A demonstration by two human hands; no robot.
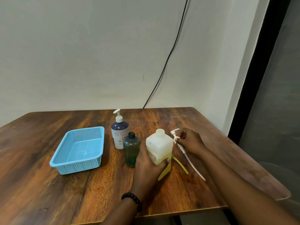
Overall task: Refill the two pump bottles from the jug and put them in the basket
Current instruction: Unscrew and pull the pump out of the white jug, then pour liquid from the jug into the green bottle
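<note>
A translucent white jug (pixel 158 143) with yellow liquid low inside stands uncapped on the wooden table (pixel 81 192). My left hand (pixel 148 166) grips its lower front, thumb across the label. My right hand (pixel 190 141) pinches a white pump head (pixel 176 137) just right of the jug; its clear dip tube (pixel 193 166) slants down toward the table. A dark green bottle (pixel 131 149) stands open without a pump, left of the jug. Behind it stands a white and purple pump bottle (pixel 119 133) with its pump on. The blue basket (pixel 78 150) sits to the left and holds nothing.
A yellow piece (pixel 165 171), partly hidden, lies on the table under and in front of the jug. A black cable (pixel 168 57) runs down the wall behind the table. The table's right edge is close to a dark curtain (pixel 276 95).
</note>
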